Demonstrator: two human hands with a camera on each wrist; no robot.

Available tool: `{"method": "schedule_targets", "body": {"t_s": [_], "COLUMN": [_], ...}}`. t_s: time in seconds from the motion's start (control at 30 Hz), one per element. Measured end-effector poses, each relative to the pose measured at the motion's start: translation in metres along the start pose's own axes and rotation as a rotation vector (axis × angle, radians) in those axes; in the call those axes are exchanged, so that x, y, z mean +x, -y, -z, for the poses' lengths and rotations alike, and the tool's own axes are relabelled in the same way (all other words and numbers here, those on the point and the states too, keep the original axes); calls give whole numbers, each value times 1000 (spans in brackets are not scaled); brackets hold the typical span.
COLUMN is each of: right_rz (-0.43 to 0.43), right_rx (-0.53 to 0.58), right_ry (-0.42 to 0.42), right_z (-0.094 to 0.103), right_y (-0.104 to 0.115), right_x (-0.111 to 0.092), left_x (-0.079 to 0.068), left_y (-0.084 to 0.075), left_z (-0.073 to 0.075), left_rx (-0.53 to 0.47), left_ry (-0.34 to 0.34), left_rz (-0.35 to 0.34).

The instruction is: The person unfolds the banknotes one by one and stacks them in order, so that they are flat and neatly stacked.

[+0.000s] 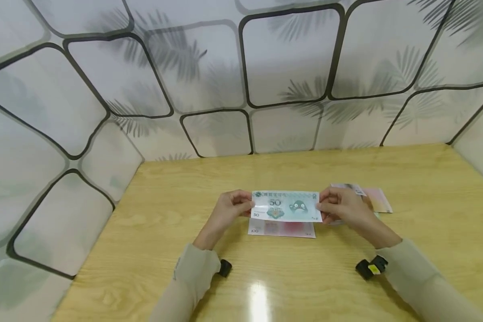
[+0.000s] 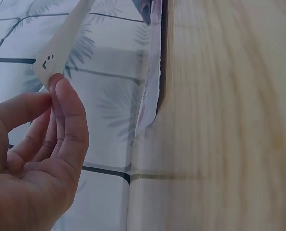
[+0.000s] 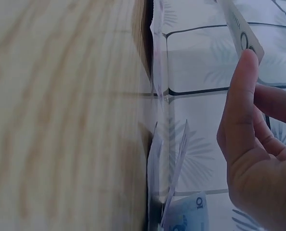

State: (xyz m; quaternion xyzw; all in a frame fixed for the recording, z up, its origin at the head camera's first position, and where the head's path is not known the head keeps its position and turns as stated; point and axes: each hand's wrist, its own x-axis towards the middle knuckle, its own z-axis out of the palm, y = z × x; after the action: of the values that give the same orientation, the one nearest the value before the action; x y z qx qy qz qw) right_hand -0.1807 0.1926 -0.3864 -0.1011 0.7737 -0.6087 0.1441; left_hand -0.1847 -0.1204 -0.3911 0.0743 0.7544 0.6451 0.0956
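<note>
I pinch the fifty note [image 1: 283,206] by its short ends: my left grip [image 1: 229,208] has the end at nine o'clock, my right grip [image 1: 346,206] the end at three, twelve being straight away from me. Its long axis runs between them, so neither grip is nearer; both wrist views show it raised clear of the surface [image 1: 177,223]. The relation I judge to matter most is with the pinkish hundred note [image 1: 281,229], at six o'clock from the fifty in the head view and partly hidden behind it, long axes almost parallel. That lower note lies at four o'clock from my left grip, which looks slightly nearer, and at eight from my right. Loose notes [image 1: 379,200] lie around two o'clock from my right grip, partly hidden by it.
</note>
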Motion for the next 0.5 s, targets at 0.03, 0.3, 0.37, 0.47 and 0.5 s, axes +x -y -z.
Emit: {"method": "schedule_targets", "body": {"t_s": [0.03, 0.3, 0.37, 0.47, 0.5], "right_rz": [1, -3, -7, -18, -21], "right_rx": [-5, 10, 12, 2, -1], "right_ry": [5, 94, 112, 107, 98], "right_z": [0, 3, 2, 1, 1], "right_y": [1, 2, 1, 1, 0], "right_x": [1, 2, 1, 2, 2], "left_x": [1, 0, 0, -1, -2], "left_y": [-1, -2, -1, -1, -1], "left_z": [1, 5, 5, 4, 4], "left_rx": [-2, 9, 16, 15, 14], "left_ry": [4, 67, 69, 58, 52], "left_rz": [-1, 6, 22, 48, 54]}}
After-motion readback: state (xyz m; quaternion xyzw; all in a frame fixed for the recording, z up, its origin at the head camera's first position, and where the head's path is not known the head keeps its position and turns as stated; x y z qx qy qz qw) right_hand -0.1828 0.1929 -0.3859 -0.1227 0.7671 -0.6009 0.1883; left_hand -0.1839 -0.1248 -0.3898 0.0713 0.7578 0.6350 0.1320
